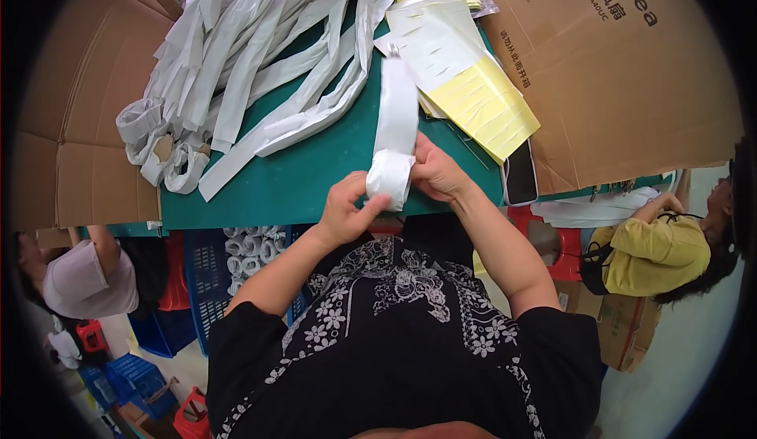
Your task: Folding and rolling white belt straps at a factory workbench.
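Near the front edge of the green table [315,179], my two hands hold a white strip [397,112] whose near end is wound into a roll [390,172]. My left hand [349,209] is closed on the roll's left side, thumb across its lower part. On the other side my right hand [438,172] grips the roll, some of its fingers hidden behind it. From the roll the strip runs flat toward the far side, where a small shiny piece shows at its end. Many loose white strips [252,53] lie heaped at the far left, and several rolled strips [162,151] sit beside them.
Slitted yellow and white sheets [481,104] and a phone [519,175] lie to the right. Cardboard walls [615,84] flank both sides. A blue basket [201,281] beside white rolls [251,254] is below the table. Co-workers sit at left [87,277] and right [658,254].
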Available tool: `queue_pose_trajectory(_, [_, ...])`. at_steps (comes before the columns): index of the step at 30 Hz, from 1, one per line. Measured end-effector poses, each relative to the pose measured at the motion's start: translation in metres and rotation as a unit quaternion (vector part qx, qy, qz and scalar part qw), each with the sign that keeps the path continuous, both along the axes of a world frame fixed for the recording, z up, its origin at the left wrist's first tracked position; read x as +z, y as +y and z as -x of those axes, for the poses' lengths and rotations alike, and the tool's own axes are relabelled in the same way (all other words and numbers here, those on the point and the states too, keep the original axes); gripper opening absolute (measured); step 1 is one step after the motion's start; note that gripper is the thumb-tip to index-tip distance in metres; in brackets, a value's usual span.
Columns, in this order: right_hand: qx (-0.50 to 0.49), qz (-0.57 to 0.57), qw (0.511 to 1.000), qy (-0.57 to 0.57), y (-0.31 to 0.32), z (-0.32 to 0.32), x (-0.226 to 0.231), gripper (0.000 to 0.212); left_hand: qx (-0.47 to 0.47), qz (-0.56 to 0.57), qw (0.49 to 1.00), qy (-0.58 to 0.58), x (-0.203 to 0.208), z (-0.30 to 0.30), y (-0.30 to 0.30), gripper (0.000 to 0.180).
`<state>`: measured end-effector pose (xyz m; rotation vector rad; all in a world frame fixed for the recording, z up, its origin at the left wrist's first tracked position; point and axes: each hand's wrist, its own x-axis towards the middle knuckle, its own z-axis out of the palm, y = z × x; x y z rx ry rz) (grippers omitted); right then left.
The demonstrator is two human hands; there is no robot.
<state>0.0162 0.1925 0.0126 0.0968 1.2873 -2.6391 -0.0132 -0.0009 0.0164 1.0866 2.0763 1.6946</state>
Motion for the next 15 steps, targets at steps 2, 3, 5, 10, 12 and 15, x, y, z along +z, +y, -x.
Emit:
queue_pose_trajectory(2, [0.019,-0.085,0.996,0.023,0.003,0.0,-0.001,0.049,0.004,0.003,0.996,-0.094,0.004,0.0,0.005,0.019])
queue_pose_trajectory(3, [0.036,-0.168,0.984,0.045,0.003,0.0,-0.001,0.048,0.007,0.005,0.982,-0.188,0.006,0.0,0.008,0.022])
queue_pose_trajectory(5, [0.037,-0.245,0.967,0.068,0.002,-0.001,-0.002,0.047,0.01,0.009,0.96,-0.281,0.006,0.003,0.011,0.026])
queue_pose_trajectory(10, [0.0,-0.533,0.774,0.341,0.014,0.006,0.009,0.053,0.038,-0.011,0.883,-0.468,-0.004,0.021,0.021,0.026])
queue_pose_trajectory(12, [0.033,-0.552,0.746,0.372,0.027,0.013,0.018,0.055,-0.115,-0.132,0.777,-0.605,-0.006,0.041,0.024,0.035])
queue_pose_trajectory(15, [0.03,-0.637,0.664,0.39,0.041,0.022,0.032,0.057,-0.106,-0.047,0.903,-0.414,0.01,0.043,0.035,0.037])
